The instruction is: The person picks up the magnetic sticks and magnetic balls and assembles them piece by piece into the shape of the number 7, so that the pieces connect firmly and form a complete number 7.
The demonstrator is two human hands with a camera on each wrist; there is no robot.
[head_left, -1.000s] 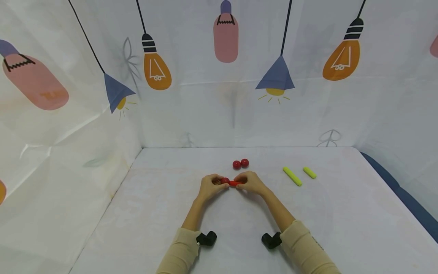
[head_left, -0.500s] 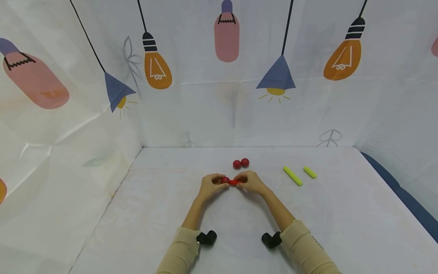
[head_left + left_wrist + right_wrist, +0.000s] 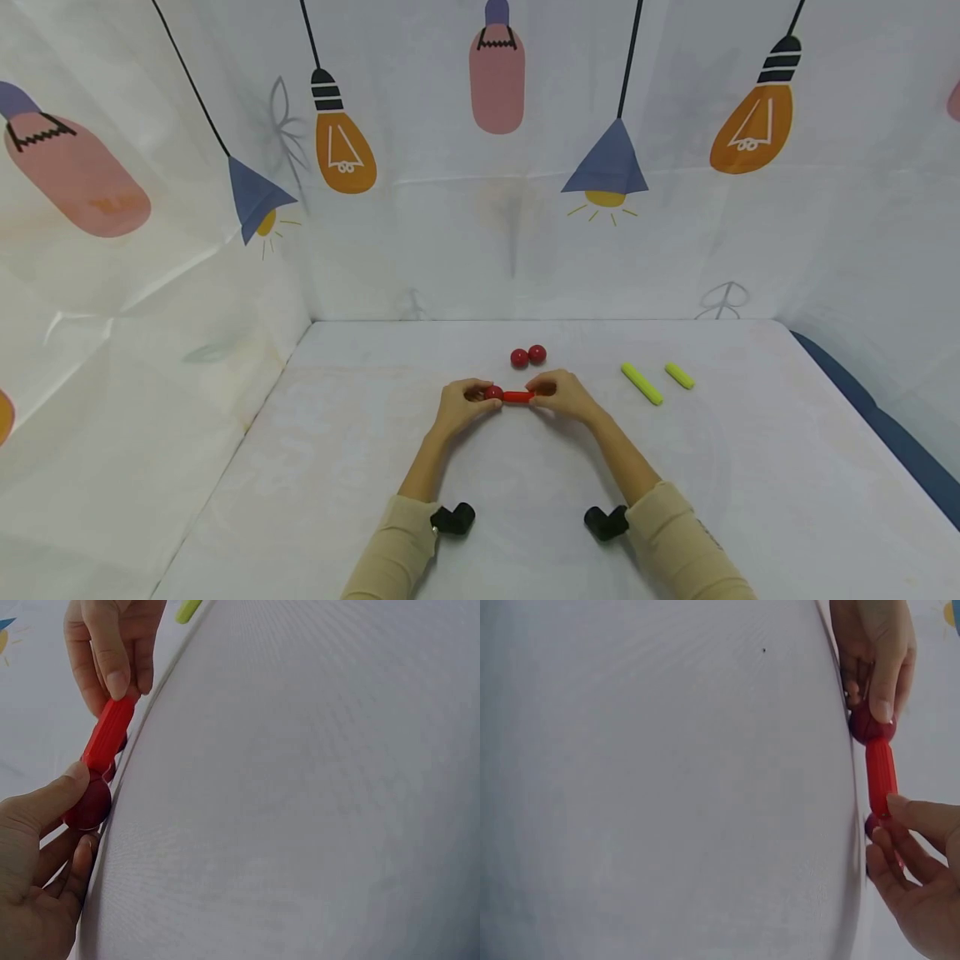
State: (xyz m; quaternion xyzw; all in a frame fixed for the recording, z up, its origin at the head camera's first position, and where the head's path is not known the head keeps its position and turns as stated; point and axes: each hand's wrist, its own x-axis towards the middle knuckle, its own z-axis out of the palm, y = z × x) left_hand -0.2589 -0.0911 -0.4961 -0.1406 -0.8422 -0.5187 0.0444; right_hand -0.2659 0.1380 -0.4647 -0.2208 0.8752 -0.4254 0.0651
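Observation:
The left hand [image 3: 459,410] pinches a dark red ball [image 3: 493,392] between thumb and fingers. A bright red ridged stick [image 3: 517,397] meets the ball at its left end; the right hand [image 3: 564,395] pinches the other end. In the left wrist view the ball [image 3: 91,804] sits under the left thumb, with the red stick [image 3: 110,733] running up to the right hand [image 3: 114,645]. The right wrist view has the stick [image 3: 881,769] between the ball [image 3: 871,725] and the right thumb and fingers.
Two red balls [image 3: 519,358] lie side by side beyond the hands on the white table [image 3: 360,367]. To the right lie a longer yellow-green stick [image 3: 641,384] and a shorter one [image 3: 679,376]. A printed cloth stands behind the table.
The right hand has shifted a little to the right along the red stick, so more of the stick shows. The left hand and the ball in it are nearly unmoved.

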